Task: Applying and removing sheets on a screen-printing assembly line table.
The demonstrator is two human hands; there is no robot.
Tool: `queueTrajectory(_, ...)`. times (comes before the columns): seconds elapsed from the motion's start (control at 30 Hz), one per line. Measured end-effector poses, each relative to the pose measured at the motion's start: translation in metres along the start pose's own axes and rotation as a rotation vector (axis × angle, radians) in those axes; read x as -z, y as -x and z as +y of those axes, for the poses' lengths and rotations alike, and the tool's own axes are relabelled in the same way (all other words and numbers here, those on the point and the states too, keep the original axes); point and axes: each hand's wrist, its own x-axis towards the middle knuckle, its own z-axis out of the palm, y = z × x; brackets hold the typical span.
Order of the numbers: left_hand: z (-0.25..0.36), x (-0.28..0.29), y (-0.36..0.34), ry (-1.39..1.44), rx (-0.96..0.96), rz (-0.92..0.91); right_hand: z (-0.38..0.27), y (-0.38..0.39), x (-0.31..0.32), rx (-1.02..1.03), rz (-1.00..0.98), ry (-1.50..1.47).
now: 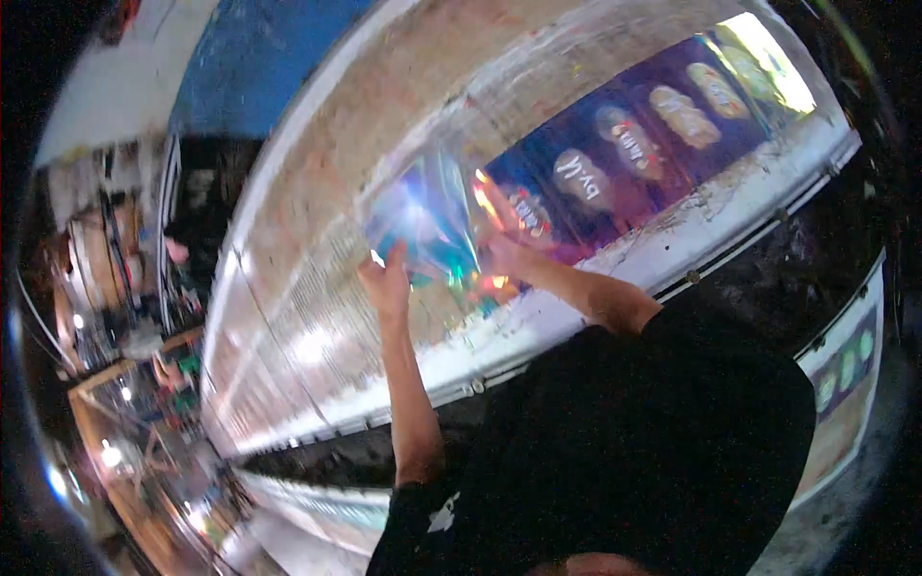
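A glossy, see-through plastic sheet [423, 216] with rainbow glints hangs between my two hands, above a long, worn work table [317, 240]. At its left lower edge my left hand [387, 280] is closed, pinching the sheet. On its right side my right hand [501, 254] is also closed on the sheet; motion blurs its fingers. A dark purple printed film [615, 158] with a row of pale oval designs and white lettering lies along the table, just beyond my right hand.
A white rail [672, 245] with bolts runs along the table's near edge, close to my body. At the far right end of the table lies a bright reflective patch [768, 62]. To the left stand a wooden-framed bench [125, 461] and mixed clutter. A blue panel [254, 58] is beyond the table.
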Motion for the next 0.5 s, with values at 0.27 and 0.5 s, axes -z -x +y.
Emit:
queueTrajectory(0.27, 0.141, 0.051, -0.068, -0.102, -0.179, 0.067, -0.151, -0.031, -0.033, 0.243, 0.077, 0.498)
queueTrajectory(0.5, 0.016, 0.085, -0.119, 0.272, -0.132, 0.018, -0.201, -0.112, 0.077, 0.266, 0.228, 0.687)
